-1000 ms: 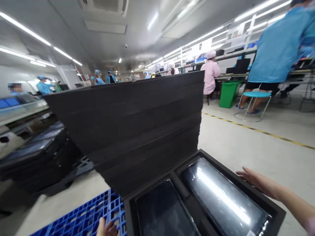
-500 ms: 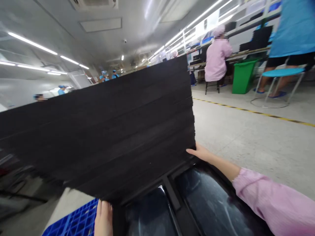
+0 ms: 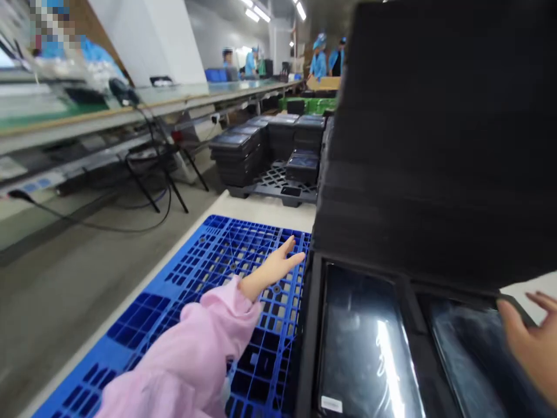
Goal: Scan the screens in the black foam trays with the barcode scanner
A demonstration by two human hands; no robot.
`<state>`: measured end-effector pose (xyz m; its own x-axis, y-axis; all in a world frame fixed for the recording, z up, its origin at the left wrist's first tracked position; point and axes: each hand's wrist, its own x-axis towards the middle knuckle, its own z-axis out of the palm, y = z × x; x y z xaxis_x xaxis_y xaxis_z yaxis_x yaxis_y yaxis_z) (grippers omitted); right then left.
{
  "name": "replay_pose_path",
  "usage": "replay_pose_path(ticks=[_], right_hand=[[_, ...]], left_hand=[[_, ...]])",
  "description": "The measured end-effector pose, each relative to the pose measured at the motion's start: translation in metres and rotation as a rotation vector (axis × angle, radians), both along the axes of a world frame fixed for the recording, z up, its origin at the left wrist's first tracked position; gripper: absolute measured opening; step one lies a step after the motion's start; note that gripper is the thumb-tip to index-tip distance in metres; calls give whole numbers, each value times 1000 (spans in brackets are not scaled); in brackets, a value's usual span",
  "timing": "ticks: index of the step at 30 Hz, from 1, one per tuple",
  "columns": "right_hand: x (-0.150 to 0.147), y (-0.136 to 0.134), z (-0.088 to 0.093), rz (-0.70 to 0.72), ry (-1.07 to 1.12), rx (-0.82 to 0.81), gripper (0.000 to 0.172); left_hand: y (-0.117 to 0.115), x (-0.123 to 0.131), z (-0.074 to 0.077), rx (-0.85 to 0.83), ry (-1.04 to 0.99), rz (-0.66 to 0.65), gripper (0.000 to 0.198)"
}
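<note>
A tall stack of black foam trays [image 3: 435,145] stands on a blue plastic pallet [image 3: 191,290] and fills the right half of the head view. In front of it a black tray [image 3: 409,290] holds two glossy dark screens [image 3: 369,348]. My left hand [image 3: 278,264], in a pink sleeve, reaches over the pallet with fingers stretched out toward the stack's lower left corner. It holds nothing. My right hand [image 3: 528,337] is at the tray's right edge, fingers apart and empty.
More stacks of black trays [image 3: 270,145] sit on a dark pallet [image 3: 278,186] farther back. A long workbench [image 3: 130,110] with cables and a folding stand runs along the left. People in blue coats stand in the distance.
My view has swung left. My left hand has come off the stack's bottom edge and now reaches out over the blue pallet. My right hand has left the stack's right corner.
</note>
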<state>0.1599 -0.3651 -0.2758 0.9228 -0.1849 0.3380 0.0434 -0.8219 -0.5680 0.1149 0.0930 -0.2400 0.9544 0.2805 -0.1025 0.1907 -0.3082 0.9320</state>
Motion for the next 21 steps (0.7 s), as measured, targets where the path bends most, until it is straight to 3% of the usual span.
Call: replay_pose_path(ticks=[3,5,8,9,11,13,16,21], right_hand=[[-51,55,19,436,-229,-220,14],[-76,105,37,831,-279,-364,2],[-93,178,62,1235,-244,-596,13],[-93,198,68,1307,-206,-664,14],[-89,228,77,1387,-115,-773,14],[-83,245,81,1433,-32,-838,21],[-75,258,87,1507,85,-896,37],[-71,274,98,1538,257,-944,46]], left_hand=[[48,-55,-41,-81,103,86,38],[74,-102,-79,-122,193,113,36],[99,-178,-145,-91,390,134,29],[104,-202,-168,-68,440,132,25],[106,-242,-207,-70,397,5,18],[103,-268,-233,-8,263,-100,15],[99,-281,-249,216,115,-242,27],[102,-275,-243,445,19,-392,39]])
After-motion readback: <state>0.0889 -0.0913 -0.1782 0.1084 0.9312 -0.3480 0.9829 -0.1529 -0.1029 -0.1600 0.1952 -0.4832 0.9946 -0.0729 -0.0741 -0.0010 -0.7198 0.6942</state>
